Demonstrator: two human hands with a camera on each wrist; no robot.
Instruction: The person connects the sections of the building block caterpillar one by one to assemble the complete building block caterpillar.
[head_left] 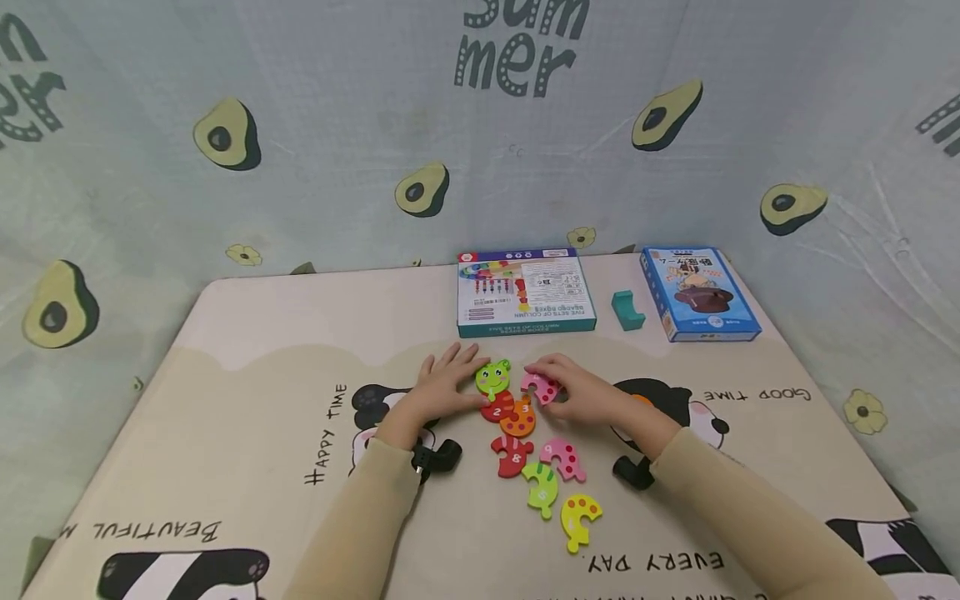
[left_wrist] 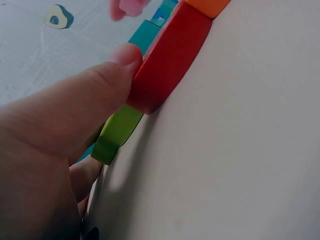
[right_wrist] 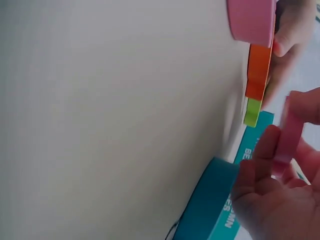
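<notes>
My left hand [head_left: 442, 388] rests beside the green smiling head piece [head_left: 492, 377] and the red piece numbered 2 [head_left: 495, 408]; in the left wrist view its thumb touches the red piece [left_wrist: 167, 62]. An orange piece numbered 3 [head_left: 518, 419] adjoins the red one. My right hand [head_left: 581, 392] pinches a pink dotted piece [head_left: 538, 388] between thumb and fingers, and the right wrist view shows this pink piece [right_wrist: 289, 135] held on edge. Below lie a red piece numbered 8 [head_left: 512, 457], a pink one [head_left: 564, 459], a green one [head_left: 541, 489] and a yellow one [head_left: 580, 521].
At the table's back stand a white and teal box [head_left: 525, 296] and a blue box [head_left: 701, 296], with a teal curved block [head_left: 627, 311] between them. A curtain printed with avocados [head_left: 422, 190] hangs behind the table.
</notes>
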